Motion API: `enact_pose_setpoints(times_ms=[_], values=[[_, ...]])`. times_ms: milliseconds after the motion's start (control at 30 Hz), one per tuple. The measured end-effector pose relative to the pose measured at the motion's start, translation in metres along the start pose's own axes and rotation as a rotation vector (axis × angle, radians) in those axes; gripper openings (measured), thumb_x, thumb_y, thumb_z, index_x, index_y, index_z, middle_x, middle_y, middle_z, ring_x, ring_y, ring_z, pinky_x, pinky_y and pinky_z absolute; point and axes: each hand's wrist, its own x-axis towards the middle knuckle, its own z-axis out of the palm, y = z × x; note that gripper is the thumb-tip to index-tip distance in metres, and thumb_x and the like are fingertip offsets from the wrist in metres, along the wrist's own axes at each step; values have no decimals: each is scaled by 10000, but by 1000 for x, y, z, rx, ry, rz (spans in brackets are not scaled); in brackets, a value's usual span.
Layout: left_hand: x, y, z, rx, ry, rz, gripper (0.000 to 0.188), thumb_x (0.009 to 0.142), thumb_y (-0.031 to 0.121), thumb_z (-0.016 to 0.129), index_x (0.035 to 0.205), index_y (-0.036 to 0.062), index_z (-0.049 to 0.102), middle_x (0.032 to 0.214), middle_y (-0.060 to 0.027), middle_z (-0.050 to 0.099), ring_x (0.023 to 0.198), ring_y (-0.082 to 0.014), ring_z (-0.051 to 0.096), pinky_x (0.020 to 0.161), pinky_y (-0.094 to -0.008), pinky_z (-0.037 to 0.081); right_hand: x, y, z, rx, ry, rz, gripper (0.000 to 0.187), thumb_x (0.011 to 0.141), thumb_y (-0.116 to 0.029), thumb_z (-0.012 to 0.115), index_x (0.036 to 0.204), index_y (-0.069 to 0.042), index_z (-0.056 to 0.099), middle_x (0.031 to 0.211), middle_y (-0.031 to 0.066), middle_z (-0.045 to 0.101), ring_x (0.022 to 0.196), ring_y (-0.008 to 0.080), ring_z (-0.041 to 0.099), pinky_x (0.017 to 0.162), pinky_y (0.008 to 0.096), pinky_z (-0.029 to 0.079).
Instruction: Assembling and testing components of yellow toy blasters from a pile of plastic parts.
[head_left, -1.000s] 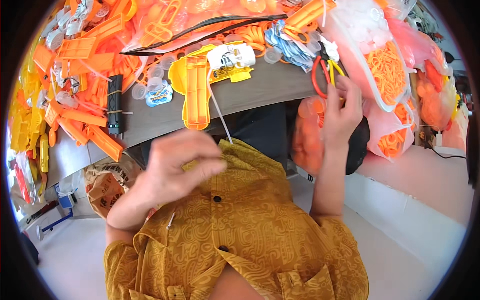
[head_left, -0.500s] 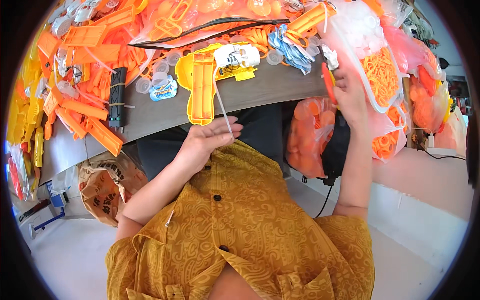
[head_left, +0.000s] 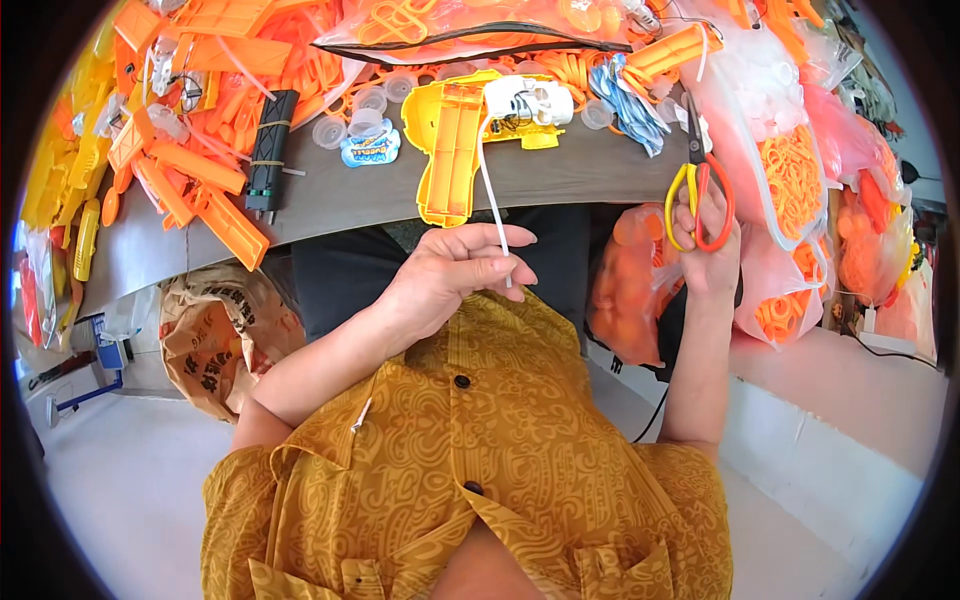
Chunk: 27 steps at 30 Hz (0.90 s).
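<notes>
My left hand [head_left: 455, 268] is closed at the table's front edge, with the lower end of a thin white tube [head_left: 492, 190] between thumb and fingers. The tube runs up to a white motor unit [head_left: 530, 100] with dark wires, set in a yellow toy gun half-shell [head_left: 450, 150] lying on the table. At the right, my right hand [head_left: 708, 245] grips scissors [head_left: 697, 150] by their handles, one yellow and one red. The blades point away from me and look closed.
A black part bound with bands [head_left: 268, 150] and a blue sticker [head_left: 370, 147] lie left of the shell. Orange parts [head_left: 205, 195] heap farther left. Bags of orange rings [head_left: 790, 185] stand right. A brown paper bag [head_left: 225, 330] sits below the table's left.
My right hand has turned the scissors upright and lowered them slightly. My left fingers have closed on the tube's end. The whole view has shifted.
</notes>
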Motion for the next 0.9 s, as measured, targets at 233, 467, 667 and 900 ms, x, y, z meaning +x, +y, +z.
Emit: enact_pose_setpoints(times_ms=[233, 467, 667, 900], values=[[1, 10, 11, 110, -54, 83, 299, 830, 73, 520, 1113, -24, 505, 836, -116, 615, 724, -168, 583, 682, -266, 460, -9, 5, 24, 245, -161, -34, 452, 840, -254, 533, 1168, 17, 380, 858, 87, 487, 584, 94, 427, 401, 164, 316], [2, -7, 4, 192, 9, -39, 333, 823, 69, 530, 1133, -40, 477, 840, -121, 616, 716, -143, 589, 683, -237, 457, -53, 17, 45, 41, -279, 187, 528, 836, -399, 503, 1173, -12, 380, 819, 65, 500, 595, 128, 476, 433, 203, 383], [1, -16, -10, 13, -13, -81, 392, 821, 57, 527, 1188, -35, 423, 851, -117, 619, 722, -139, 597, 686, -223, 453, -96, 45, 55, -482, -468, 285, 593, 730, -397, 663, 1103, -13, 407, 716, -21, 411, 627, 47, 386, 548, 182, 331], [0, -12, -9, -50, -70, -128, 389, 814, 54, 533, 1180, -35, 435, 830, -100, 621, 716, -132, 599, 653, -205, 448, -105, 69, 65, -592, -436, 260, 468, 751, -325, 662, 1012, -1, 447, 608, -16, 387, 554, 58, 357, 487, 206, 316]])
